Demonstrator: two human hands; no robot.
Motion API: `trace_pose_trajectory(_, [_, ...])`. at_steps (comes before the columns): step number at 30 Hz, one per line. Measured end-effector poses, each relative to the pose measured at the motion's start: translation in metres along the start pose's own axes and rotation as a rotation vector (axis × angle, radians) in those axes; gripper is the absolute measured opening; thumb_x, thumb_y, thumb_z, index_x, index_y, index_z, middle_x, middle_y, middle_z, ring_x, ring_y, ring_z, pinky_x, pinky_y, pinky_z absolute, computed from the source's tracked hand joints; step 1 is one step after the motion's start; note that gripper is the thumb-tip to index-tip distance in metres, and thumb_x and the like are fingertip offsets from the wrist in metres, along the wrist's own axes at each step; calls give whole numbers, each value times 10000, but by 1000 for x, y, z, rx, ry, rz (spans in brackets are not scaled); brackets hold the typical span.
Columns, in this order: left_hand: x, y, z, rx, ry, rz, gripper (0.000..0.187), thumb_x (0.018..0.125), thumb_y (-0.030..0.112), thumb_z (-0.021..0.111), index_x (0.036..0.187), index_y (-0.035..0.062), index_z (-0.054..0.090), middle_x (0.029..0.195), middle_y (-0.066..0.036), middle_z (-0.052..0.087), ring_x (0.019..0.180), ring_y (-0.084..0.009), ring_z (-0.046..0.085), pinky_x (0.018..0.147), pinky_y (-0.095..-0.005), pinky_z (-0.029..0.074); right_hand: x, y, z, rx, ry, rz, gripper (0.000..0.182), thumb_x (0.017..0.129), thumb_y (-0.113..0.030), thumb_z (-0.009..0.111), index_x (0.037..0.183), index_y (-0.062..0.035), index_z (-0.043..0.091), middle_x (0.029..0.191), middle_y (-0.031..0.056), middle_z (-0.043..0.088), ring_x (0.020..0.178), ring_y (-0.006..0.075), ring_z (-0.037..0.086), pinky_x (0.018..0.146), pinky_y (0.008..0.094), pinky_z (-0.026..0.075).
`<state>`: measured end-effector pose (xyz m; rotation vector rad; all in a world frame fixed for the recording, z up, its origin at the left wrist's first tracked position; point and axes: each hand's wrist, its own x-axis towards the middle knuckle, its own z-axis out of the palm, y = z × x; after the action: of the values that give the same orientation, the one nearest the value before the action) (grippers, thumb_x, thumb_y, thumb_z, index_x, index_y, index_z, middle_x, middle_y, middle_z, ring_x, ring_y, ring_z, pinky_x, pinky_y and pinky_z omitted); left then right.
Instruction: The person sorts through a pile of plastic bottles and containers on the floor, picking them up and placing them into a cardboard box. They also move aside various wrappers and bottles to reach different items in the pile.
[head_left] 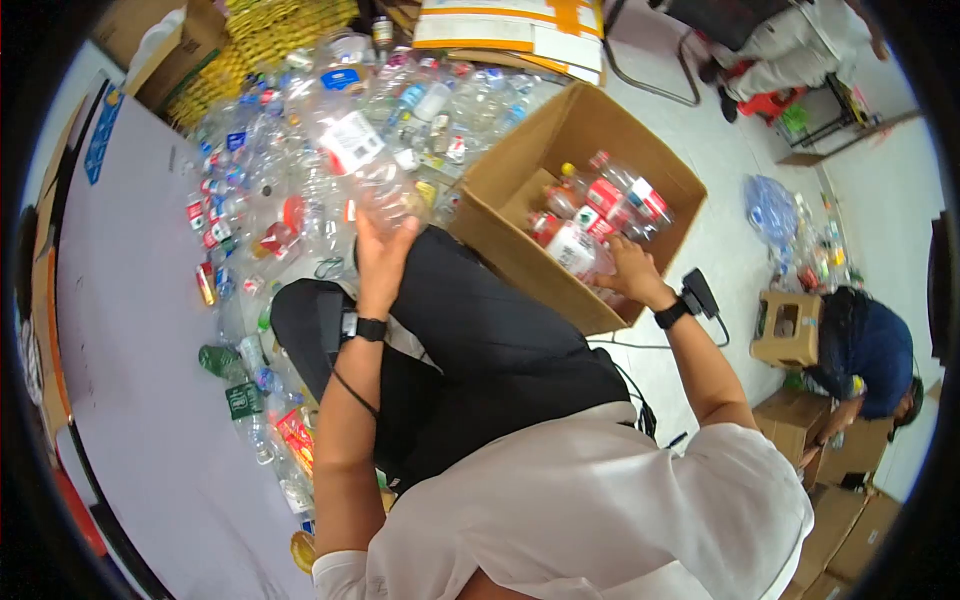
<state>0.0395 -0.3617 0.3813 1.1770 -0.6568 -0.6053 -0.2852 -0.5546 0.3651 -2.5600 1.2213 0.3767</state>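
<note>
two hands, two bottles, one box

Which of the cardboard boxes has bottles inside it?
The big open box beside the right hand; it holds red-labelled bottles. The small box near the other person shows only holes.

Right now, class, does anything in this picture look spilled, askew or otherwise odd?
Yes. Plastic bottles lie in a loose heap across the floor, and the cardboard box is tilted towards the person. The left hand grips a clear bottle.
</note>
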Motion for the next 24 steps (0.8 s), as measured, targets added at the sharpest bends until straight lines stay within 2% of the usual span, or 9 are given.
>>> trace_pose_trajectory(2, [0, 6, 3, 34, -54, -8, 657, 801, 71, 638, 1322, 5, 243, 1219, -123, 459, 1115, -190, 466, 948, -310, 385, 8, -20, -17, 138, 133, -89, 705, 702, -350, 711, 1265, -48, 411, 1226, 181, 476, 1146, 349, 447, 902, 487, 384])
trace_pose_trajectory(8, [-4, 12, 8, 280, -256, 27, 731, 736, 123, 699, 1320, 20, 271, 1208, -120, 484, 1151, -211, 470, 975, -339, 364, 18, -111, -49, 554, 327, -454, 681, 752, -291, 706, 1286, -21, 380, 1280, 183, 447, 1196, 326, 426, 950, 432, 371])
trace_pose_trajectory(10, [-5, 17, 11, 618, -354, 97, 757, 698, 166, 734, 1303, 11, 306, 1167, -146, 518, 1147, -246, 485, 966, -347, 373, 13, -146, -58, 901, 166, -486, 710, 767, -280, 707, 1315, -20, 337, 1307, 161, 434, 1210, 291, 424, 965, 398, 364])
trace_pose_trajectory(11, [-6, 10, 11, 662, -339, 152, 811, 634, 324, 767, 1260, -1, 366, 1103, -180, 567, 1006, -364, 542, 886, -407, 412, 14, -158, -56, 993, 160, -527, 718, 771, -278, 706, 1321, -23, 321, 1302, 150, 437, 1205, 272, 428, 962, 389, 370])
trace_pose_trajectory(13, [-7, 20, 15, 728, -393, 199, 813, 630, 323, 771, 1257, -1, 368, 1099, -182, 566, 993, -368, 544, 877, -410, 414, 23, -176, -49, 1168, 91, -590, 716, 776, -215, 707, 1325, -16, 292, 1286, 130, 442, 1188, 227, 436, 960, 361, 379])
trace_pose_trajectory(16, [-8, 19, 14, 754, -406, 215, 848, 599, 313, 793, 1260, -3, 366, 1110, -192, 548, 1013, -377, 529, 890, -404, 406, 22, -190, -53, 1471, -63, -477, 682, 764, -110, 707, 1309, 1, 311, 1253, 116, 466, 1145, 188, 456, 976, 335, 369])
trace_pose_trajectory(18, [-5, 17, 14, 741, -368, 393, 869, 601, 280, 795, 1287, -5, 344, 1159, -187, 513, 1055, -339, 509, 914, -392, 395, 18, -182, -64, 1445, -4, -497, 673, 761, -108, 709, 1302, 1, 324, 1251, 111, 469, 1144, 185, 455, 976, 335, 368])
trace_pose_trajectory(22, [-3, 14, 8, 547, -329, 177, 803, 684, 191, 745, 1340, 39, 308, 1206, -141, 470, 1081, -235, 486, 875, -348, 410, 43, -114, -66, 1000, 437, -408, 654, 736, -205, 729, 1266, -22, 393, 1202, 100, 514, 1078, 196, 505, 934, 344, 385])
trace_pose_trajectory(24, [-2, 14, 7, 535, -322, 165, 689, 740, 99, 674, 1336, 65, 330, 1222, -116, 473, 1119, -207, 470, 872, -306, 399, 51, -63, -64, 909, 464, -294, 674, 711, -243, 735, 1259, -33, 404, 1131, 136, 556, 1037, 237, 539, 897, 366, 411])
